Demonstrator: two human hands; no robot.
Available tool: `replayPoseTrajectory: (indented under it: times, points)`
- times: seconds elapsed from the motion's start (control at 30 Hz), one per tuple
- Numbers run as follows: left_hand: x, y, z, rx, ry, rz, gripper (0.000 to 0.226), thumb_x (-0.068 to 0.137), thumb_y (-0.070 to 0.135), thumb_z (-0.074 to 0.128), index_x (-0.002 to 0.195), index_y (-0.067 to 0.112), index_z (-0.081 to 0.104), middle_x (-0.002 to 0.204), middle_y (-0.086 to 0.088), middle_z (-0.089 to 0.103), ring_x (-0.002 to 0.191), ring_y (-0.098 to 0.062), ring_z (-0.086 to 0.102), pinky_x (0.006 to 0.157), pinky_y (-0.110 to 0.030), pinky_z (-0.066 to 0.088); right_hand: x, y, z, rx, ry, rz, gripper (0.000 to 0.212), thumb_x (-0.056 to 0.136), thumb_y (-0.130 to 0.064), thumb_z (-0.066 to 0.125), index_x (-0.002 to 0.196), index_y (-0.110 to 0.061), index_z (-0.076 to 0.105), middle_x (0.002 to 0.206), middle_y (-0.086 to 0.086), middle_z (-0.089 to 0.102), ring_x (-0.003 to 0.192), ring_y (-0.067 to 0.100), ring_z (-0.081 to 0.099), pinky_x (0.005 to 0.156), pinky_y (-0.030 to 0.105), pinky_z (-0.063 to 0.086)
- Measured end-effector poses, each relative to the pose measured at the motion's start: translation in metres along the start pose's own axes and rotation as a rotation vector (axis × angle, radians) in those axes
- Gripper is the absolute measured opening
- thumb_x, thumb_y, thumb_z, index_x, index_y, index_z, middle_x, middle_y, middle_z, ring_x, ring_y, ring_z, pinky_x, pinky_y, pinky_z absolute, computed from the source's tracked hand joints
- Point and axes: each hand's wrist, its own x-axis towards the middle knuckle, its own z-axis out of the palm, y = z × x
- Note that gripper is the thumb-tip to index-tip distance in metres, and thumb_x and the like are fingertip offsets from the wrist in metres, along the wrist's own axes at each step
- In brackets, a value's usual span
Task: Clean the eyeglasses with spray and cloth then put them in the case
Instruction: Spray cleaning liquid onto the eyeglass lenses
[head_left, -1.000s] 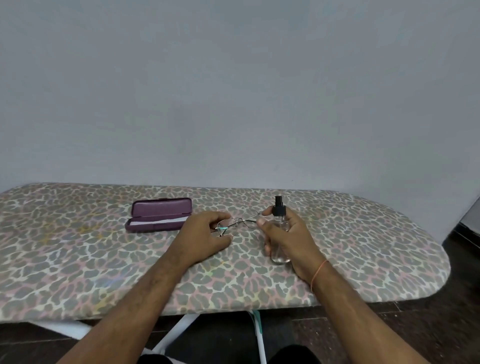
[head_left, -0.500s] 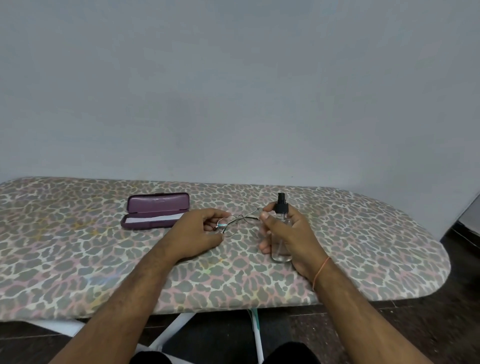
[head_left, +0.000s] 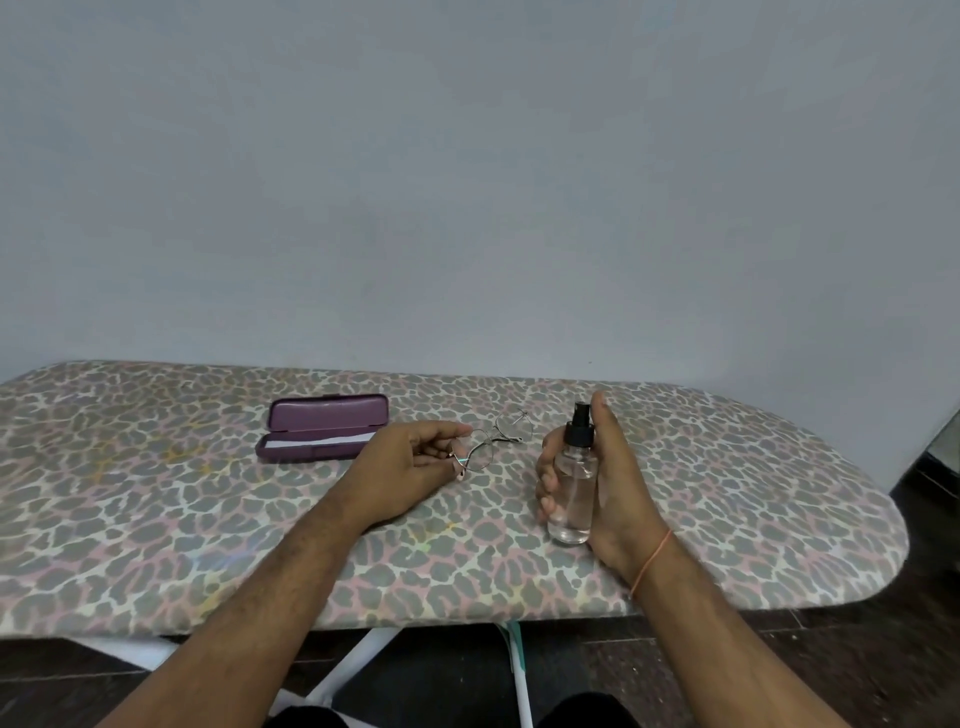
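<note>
Grey wall behind a leopard-print worktop (head_left: 727, 519). Left hand (head_left: 400, 467) pinches the glasses (head_left: 491, 441) steady; right hand (head_left: 608, 483) grips the bottle (head_left: 574, 483), nozzle leftward to spray. The case (head_left: 324, 434) lies open, far left.

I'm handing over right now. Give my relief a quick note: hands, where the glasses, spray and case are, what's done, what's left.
Left hand: pinches the eyeglasses at their near end; the far lens lies toward the board.
Right hand: fingers curled round the upright spray bottle, nozzle at top.
Case: open on the ironing board, left of the left hand, with a white strip inside, possibly the cloth.
Done: glasses and spray picked up.
Left: whether the lenses have been sprayed cannot be told. Then wipe them with the cloth, put the glasses in the case.
</note>
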Motion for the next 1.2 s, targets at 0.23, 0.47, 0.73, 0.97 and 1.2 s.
replayPoseTrajectory:
  times: [0.23, 0.47, 0.73, 0.97, 1.2]
  points:
    - [0.000, 0.004, 0.000, -0.046, 0.104, 0.018, 0.038, 0.093, 0.005, 0.083, 0.126, 0.025, 0.080, 0.107, 0.004, 0.083, 0.098, -0.004, 0.078, 0.084, -0.010, 0.057, -0.005, -0.005, 0.021, -0.374, 0.172, -0.037, 0.081, 0.094, -0.082, 0.048, 0.074, -0.007, 0.070, 0.061, 0.017, 0.057, 0.047, 0.025, 0.052, 0.052, 0.030, 0.046]
    - [-0.002, 0.008, 0.002, -0.065, 0.144, 0.033, 0.033, 0.097, 0.005, 0.078, 0.119, 0.030, 0.080, 0.107, 0.007, 0.082, 0.089, 0.007, 0.077, 0.078, -0.009, 0.056, 0.001, 0.001, 0.034, -0.986, 0.353, -0.268, 0.082, 0.094, -0.084, 0.044, 0.067, -0.013, 0.075, 0.053, -0.003, 0.065, 0.050, 0.014, 0.058, 0.063, 0.036, 0.054]
    - [0.000, 0.008, 0.004, -0.143, 0.197, 0.021, 0.026, 0.096, 0.008, 0.081, 0.118, 0.021, 0.083, 0.099, 0.006, 0.082, 0.080, 0.007, 0.075, 0.072, -0.009, 0.055, 0.017, 0.012, 0.043, -1.164, 0.454, -0.261, 0.089, 0.087, -0.091, 0.038, 0.077, -0.008, 0.068, 0.077, 0.005, 0.077, 0.055, 0.024, 0.058, 0.059, 0.040, 0.051]
    - [0.005, 0.004, 0.004, -0.145, 0.225, 0.049, 0.025, 0.095, 0.010, 0.083, 0.116, 0.023, 0.084, 0.105, 0.001, 0.083, 0.098, -0.011, 0.078, 0.082, -0.010, 0.057, 0.020, 0.015, 0.045, -1.183, 0.474, -0.255, 0.080, 0.089, -0.083, 0.043, 0.077, -0.007, 0.066, 0.071, 0.007, 0.071, 0.051, 0.015, 0.047, 0.057, 0.035, 0.042]
    - [0.005, 0.002, 0.003, -0.150, 0.231, 0.054, 0.026, 0.095, 0.010, 0.082, 0.116, 0.026, 0.083, 0.106, 0.002, 0.083, 0.099, -0.010, 0.077, 0.084, -0.012, 0.057, 0.021, 0.012, 0.048, -1.192, 0.463, -0.233, 0.076, 0.087, -0.077, 0.042, 0.076, -0.006, 0.069, 0.075, 0.008, 0.074, 0.053, 0.016, 0.050, 0.066, 0.047, 0.058]
